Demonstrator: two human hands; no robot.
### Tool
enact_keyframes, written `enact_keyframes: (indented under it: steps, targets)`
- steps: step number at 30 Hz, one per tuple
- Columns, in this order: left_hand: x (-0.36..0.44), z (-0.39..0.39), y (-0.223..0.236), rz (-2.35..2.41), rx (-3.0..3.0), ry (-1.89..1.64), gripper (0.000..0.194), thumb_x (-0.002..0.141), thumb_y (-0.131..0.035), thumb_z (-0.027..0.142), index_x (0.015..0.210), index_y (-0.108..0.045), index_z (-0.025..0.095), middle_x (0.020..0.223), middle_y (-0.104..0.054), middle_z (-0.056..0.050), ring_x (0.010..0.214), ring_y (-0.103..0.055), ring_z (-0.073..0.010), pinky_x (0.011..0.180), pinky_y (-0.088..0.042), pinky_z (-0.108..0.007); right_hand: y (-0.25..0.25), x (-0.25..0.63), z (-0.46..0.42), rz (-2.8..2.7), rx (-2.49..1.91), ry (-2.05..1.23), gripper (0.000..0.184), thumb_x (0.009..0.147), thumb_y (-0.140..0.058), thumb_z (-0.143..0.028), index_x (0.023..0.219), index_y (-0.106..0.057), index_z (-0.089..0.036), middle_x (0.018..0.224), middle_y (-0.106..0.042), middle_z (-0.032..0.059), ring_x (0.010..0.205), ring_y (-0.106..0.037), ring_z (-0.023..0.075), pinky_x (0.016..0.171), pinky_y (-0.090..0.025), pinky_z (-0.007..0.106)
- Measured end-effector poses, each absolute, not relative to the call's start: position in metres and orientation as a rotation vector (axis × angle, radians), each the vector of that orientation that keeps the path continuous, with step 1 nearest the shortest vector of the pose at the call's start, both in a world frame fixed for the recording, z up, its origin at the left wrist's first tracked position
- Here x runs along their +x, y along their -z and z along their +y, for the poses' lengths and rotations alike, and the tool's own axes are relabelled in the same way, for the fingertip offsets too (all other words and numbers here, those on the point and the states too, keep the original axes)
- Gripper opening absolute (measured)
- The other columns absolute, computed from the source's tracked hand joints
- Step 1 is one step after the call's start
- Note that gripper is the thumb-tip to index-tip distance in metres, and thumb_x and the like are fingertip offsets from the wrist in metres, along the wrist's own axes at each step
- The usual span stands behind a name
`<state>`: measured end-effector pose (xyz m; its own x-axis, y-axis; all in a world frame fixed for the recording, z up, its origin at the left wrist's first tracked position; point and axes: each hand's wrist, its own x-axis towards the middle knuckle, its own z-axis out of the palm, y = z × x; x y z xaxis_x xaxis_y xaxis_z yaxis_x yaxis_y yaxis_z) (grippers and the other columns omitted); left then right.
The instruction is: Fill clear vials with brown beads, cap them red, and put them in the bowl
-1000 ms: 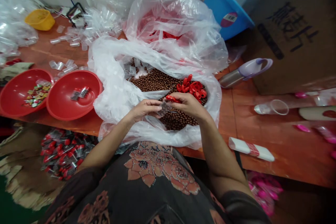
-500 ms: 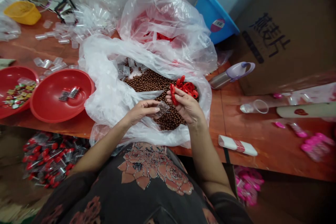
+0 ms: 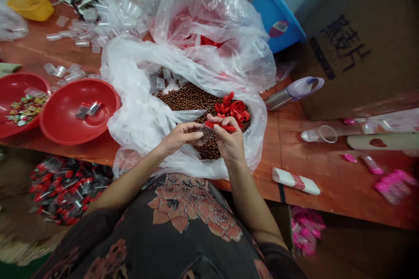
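My left hand (image 3: 184, 137) pinches a small clear plastic case (image 3: 206, 134) by its near end. In my right hand (image 3: 230, 140) is a red plastic cap (image 3: 220, 126), held between thumb and fingers against the open end of the case; whether it is seated I cannot tell. Both hands are over a white plastic bag (image 3: 131, 83) of small brown balls (image 3: 186, 97). More red caps (image 3: 236, 109) lie on the balls just beyond my right hand. Several clear cases (image 3: 160, 83) rest at the bag's far left.
Left are a red bowl (image 3: 80, 128) with filled cases and another red bowl (image 3: 19, 79) of small packets. Behind stand a clear bag of red pieces (image 3: 209, 13) and a blue tub (image 3: 278, 13). A bottle (image 3: 294, 92) and a carton (image 3: 350, 78) are right. Red-capped cases (image 3: 68, 192) lie below left.
My right hand has moved left and turned the red cap sideways, bringing it up to the clear case. My left hand has shifted slightly right, still on the case.
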<state>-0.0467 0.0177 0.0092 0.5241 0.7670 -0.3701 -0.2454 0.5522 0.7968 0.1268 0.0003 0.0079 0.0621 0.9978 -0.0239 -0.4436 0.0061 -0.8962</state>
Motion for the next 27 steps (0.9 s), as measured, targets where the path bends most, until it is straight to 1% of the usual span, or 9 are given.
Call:
enact_keyframes:
  steps: [2, 4, 8, 12, 16, 20, 23, 27]
  targets:
    - [-0.047, 0.017, -0.010, 0.781, 0.749, -0.704, 0.041, 0.071, -0.083, 0.030, 0.106, -0.072, 0.014, 0.095, -0.073, -0.006, 0.075, -0.068, -0.0129, 0.073, -0.058, -0.030, -0.002, 0.126, -0.004, -0.854, -0.895, -1.354, 0.022, 0.079, -0.079, -0.031, 0.085, -0.058, -0.027, 0.110, -0.077, -0.0004, 0.112, -0.070, 0.0209, 0.106, -0.051, 0.044]
    - [-0.047, 0.017, -0.009, 0.770, 0.756, -0.715, 0.040, 0.071, -0.082, 0.030, 0.106, -0.072, 0.014, 0.094, -0.074, -0.006, 0.075, -0.068, -0.0128, 0.072, -0.059, -0.029, 0.005, 0.130, -0.006, -0.949, -0.881, -1.322, 0.017, 0.081, -0.077, -0.034, 0.091, -0.065, -0.027, 0.120, -0.074, 0.0020, 0.114, -0.069, 0.0219, 0.108, -0.050, 0.046]
    - [-0.046, 0.016, -0.011, 0.722, 0.741, -0.699, 0.038, 0.070, -0.083, 0.031, 0.103, -0.074, 0.015, 0.090, -0.074, -0.006, 0.074, -0.068, -0.0139, 0.068, -0.060, -0.028, 0.017, 0.139, -0.007, -1.196, -0.822, -1.147, 0.019, 0.084, -0.074, -0.038, 0.102, -0.073, -0.031, 0.125, -0.072, 0.0014, 0.121, -0.066, 0.0238, 0.109, -0.050, 0.048]
    - [-0.043, 0.014, -0.015, 0.669, 0.703, -0.679, 0.039, 0.069, -0.084, 0.032, 0.103, -0.076, 0.015, 0.089, -0.075, -0.007, 0.073, -0.068, -0.0141, 0.066, -0.060, -0.028, 0.020, 0.133, -0.009, -1.229, -0.796, -1.007, 0.021, 0.089, -0.068, -0.036, 0.110, -0.073, -0.034, 0.128, -0.071, 0.0004, 0.118, -0.067, 0.0238, 0.105, -0.053, 0.049]
    - [-0.041, 0.011, -0.019, 0.707, 0.729, -0.714, 0.038, 0.071, -0.083, 0.032, 0.104, -0.077, 0.015, 0.090, -0.075, -0.008, 0.073, -0.068, -0.0135, 0.066, -0.060, -0.027, 0.019, 0.118, -0.016, -1.116, -0.846, -0.958, 0.023, 0.094, -0.059, -0.035, 0.115, -0.069, -0.033, 0.132, -0.068, 0.0021, 0.120, -0.066, 0.0243, 0.106, -0.052, 0.052]
    - [-0.040, 0.008, -0.020, 0.722, 0.735, -0.744, 0.040, 0.071, -0.083, 0.033, 0.106, -0.077, 0.014, 0.088, -0.075, -0.008, 0.070, -0.068, -0.0141, 0.066, -0.060, -0.028, 0.018, 0.116, -0.020, -1.155, -0.851, -0.926, 0.029, 0.095, -0.054, -0.040, 0.121, -0.064, -0.031, 0.136, -0.065, 0.0054, 0.126, -0.062, 0.0274, 0.107, -0.050, 0.058]
    - [-0.038, 0.007, -0.020, 0.717, 0.733, -0.772, 0.040, 0.071, -0.083, 0.033, 0.106, -0.077, 0.014, 0.088, -0.075, -0.009, 0.070, -0.068, -0.0146, 0.066, -0.060, -0.029, 0.018, 0.117, -0.019, -1.220, -0.837, -0.880, 0.027, 0.094, -0.057, -0.037, 0.119, -0.065, -0.031, 0.136, -0.065, 0.0041, 0.127, -0.061, 0.0272, 0.110, -0.048, 0.058]
    - [-0.035, 0.005, -0.019, 0.703, 0.726, -0.781, 0.041, 0.072, -0.082, 0.033, 0.109, -0.077, 0.016, 0.092, -0.076, -0.009, 0.073, -0.069, -0.0155, 0.067, -0.060, -0.029, 0.019, 0.105, -0.018, -1.064, -0.858, -0.849, 0.024, 0.093, -0.058, -0.033, 0.115, -0.067, -0.030, 0.135, -0.066, 0.0045, 0.124, -0.064, 0.0263, 0.109, -0.049, 0.056]
